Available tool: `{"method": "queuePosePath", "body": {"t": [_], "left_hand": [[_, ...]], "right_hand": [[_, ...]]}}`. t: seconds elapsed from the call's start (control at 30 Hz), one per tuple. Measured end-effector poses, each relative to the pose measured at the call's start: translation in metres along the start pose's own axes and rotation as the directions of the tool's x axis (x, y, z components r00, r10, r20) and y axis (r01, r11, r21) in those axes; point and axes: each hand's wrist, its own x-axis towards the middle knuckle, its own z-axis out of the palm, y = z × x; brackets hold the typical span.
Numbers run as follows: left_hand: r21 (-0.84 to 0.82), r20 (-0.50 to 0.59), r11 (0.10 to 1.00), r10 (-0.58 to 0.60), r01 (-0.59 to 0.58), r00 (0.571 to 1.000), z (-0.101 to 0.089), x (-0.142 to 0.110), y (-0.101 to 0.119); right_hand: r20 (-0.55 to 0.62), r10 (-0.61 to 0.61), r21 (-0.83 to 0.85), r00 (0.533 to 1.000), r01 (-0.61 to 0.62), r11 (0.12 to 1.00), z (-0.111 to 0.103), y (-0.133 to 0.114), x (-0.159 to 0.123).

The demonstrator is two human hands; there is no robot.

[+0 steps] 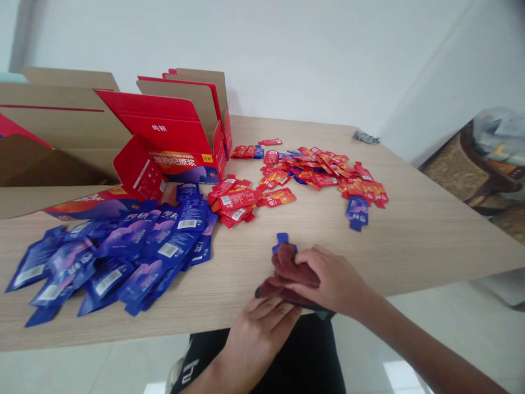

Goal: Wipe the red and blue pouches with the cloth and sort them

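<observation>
At the table's near edge, my right hand [330,282] grips a bunched brown cloth [285,268], thumb and fingers closed on its folds. The spout end of a blue pouch [283,239] pokes out beyond the cloth; the cloth hides the rest. My left hand [262,334] lies with fingers stretched out against the cloth's lower left side. What is under its fingertips is hidden.
Blue pouches [143,235] are heaped on the left. Red pouches [235,202] lie mid-table, with a larger red pile [320,167] behind and a blue pouch [357,210] beside it. Open red boxes [176,120] and a brown carton [82,117] stand back left.
</observation>
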Motion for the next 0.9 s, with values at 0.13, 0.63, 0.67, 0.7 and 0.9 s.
{"method": "queuePosePath", "body": {"t": [0.13, 0.63, 0.67, 0.7, 0.9], "left_hand": [[-0.003, 0.013, 1.0, 0.012, -0.012, 1.0, 0.0, -0.001, 0.0], [0.096, 0.097, 0.995, -0.051, 0.042, 0.994, -0.002, 0.013, 0.0], [0.145, 0.12, 0.988, -0.062, 0.044, 0.991, 0.001, 0.013, 0.0], [0.192, 0.134, 0.981, -0.064, 0.038, 0.989, 0.002, 0.012, 0.001], [0.268, 0.021, 0.964, -0.001, -0.005, 1.0, 0.0, 0.002, 0.003]], "right_hand": [[0.025, 0.02, -0.012, 0.999, -0.019, 1.0, 0.02, 0.01, 0.008], [-0.447, 0.692, 0.336, 0.567, -0.611, 0.717, -0.002, 0.052, -0.02], [-0.427, 0.737, 0.374, 0.524, -0.64, 0.671, -0.001, 0.052, -0.03], [-0.409, 0.771, 0.409, 0.489, -0.657, 0.633, 0.001, 0.053, -0.038], [-0.378, 0.842, 0.548, 0.385, -0.64, 0.538, 0.014, 0.062, -0.055]]}}
